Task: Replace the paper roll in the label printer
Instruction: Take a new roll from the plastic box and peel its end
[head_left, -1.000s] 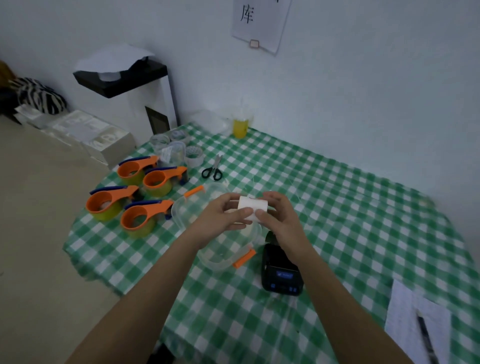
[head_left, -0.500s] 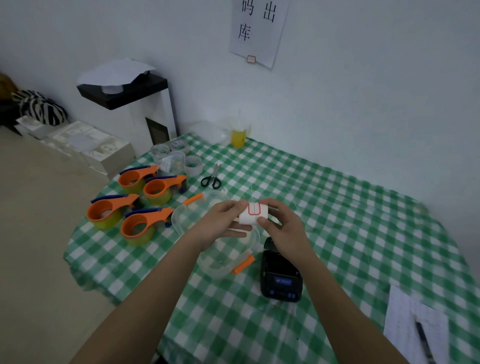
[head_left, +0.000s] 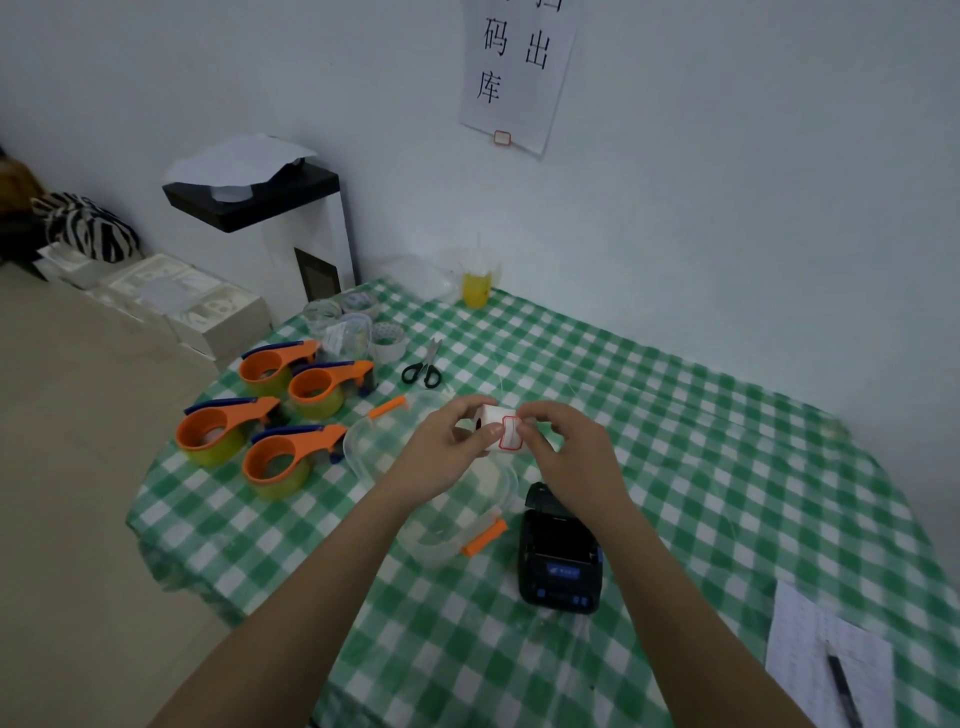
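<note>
Both hands pinch the label roll (head_left: 498, 430) above the tabletop (head_left: 727, 467): left hand (head_left: 447, 452) grips its core end, right hand (head_left: 566, 457) its labelled face (axis roughly crosswise). The open printer (head_left: 561, 551) lies below, nearer the right hand.

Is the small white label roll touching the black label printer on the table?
Apart. Head view: both hands hold the white label roll in the air, above the black label printer.
</note>
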